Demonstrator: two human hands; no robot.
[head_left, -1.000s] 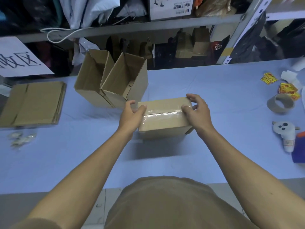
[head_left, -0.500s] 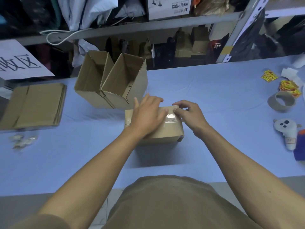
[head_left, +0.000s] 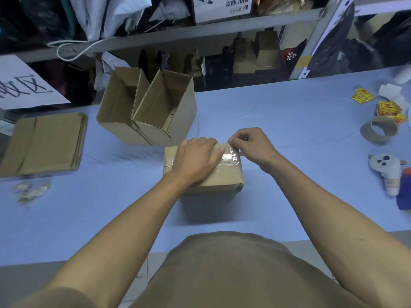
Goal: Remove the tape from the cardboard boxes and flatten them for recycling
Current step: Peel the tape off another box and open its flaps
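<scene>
A small closed cardboard box (head_left: 224, 177) sits on the blue table in front of me, with clear tape (head_left: 230, 157) running across its top. My left hand (head_left: 195, 160) lies flat on the box top and presses it down. My right hand (head_left: 251, 144) is at the box's far right corner, thumb and forefinger pinched at the end of the tape there. Two open empty boxes (head_left: 155, 112) stand side by side just behind. A stack of flattened boxes (head_left: 44, 143) lies at the far left.
An empty tape core (head_left: 379, 130), yellow stickers (head_left: 389, 110) and a white controller (head_left: 387, 172) lie at the right. Crumpled tape scraps (head_left: 31, 191) sit at the left. Cluttered shelves (head_left: 200, 30) rise behind the table's far edge.
My left hand moved from the box's left end onto its top. The box shifted left. My right hand went from gripping the right end to pinching at the tape on the far right corner.
</scene>
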